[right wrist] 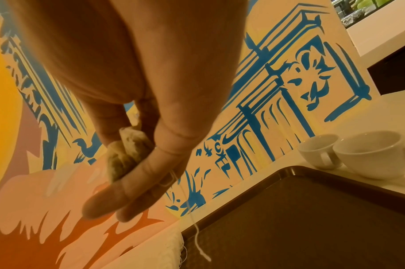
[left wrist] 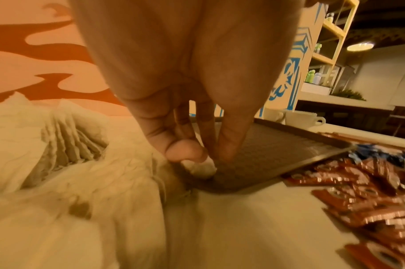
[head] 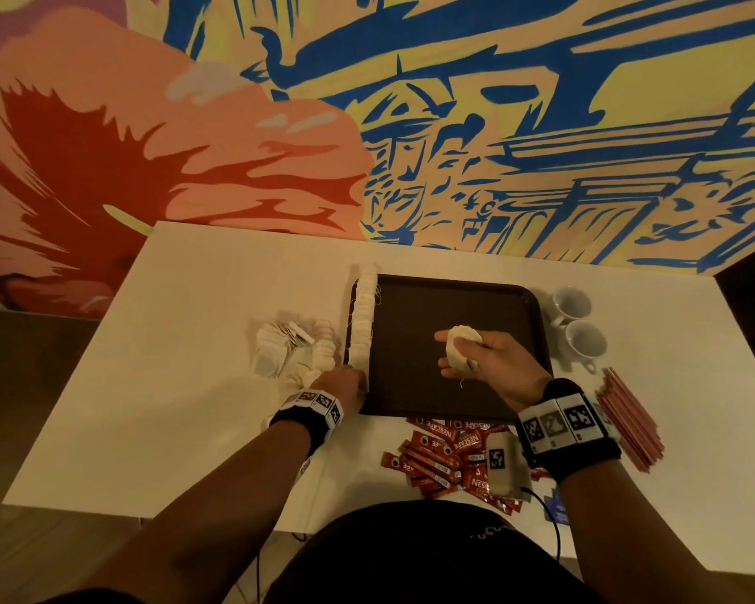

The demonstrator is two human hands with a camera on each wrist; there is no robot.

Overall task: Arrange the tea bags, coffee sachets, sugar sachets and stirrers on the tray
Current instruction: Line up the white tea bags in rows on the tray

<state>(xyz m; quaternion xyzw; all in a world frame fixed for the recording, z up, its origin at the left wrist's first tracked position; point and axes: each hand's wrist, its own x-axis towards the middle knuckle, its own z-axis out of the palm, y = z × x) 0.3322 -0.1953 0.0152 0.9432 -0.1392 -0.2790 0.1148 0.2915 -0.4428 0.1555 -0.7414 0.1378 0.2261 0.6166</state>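
Observation:
A dark brown tray [head: 489, 385] lies mid-table with a row of white tea bags [head: 362, 320] lined along its left edge. My left hand [head: 345, 383] is at the near end of that row, pinching a tea bag [left wrist: 200, 167] at the tray's [left wrist: 277, 154] near-left corner. Over the tray's middle, my right hand [head: 476, 357] grips a small bunch of tea bags [head: 460, 348], seen in the right wrist view as tea bags [right wrist: 125, 154] with a string hanging down. A loose heap of tea bags [head: 293, 350] sits left of the tray.
Red coffee sachets [head: 445, 455] lie scattered in front of the tray. Pink stirrers [head: 628, 420] lie stacked at the right. Two white cups [head: 578, 324] stand beside the tray's right edge. A painted wall rises behind the white table [head: 171, 385].

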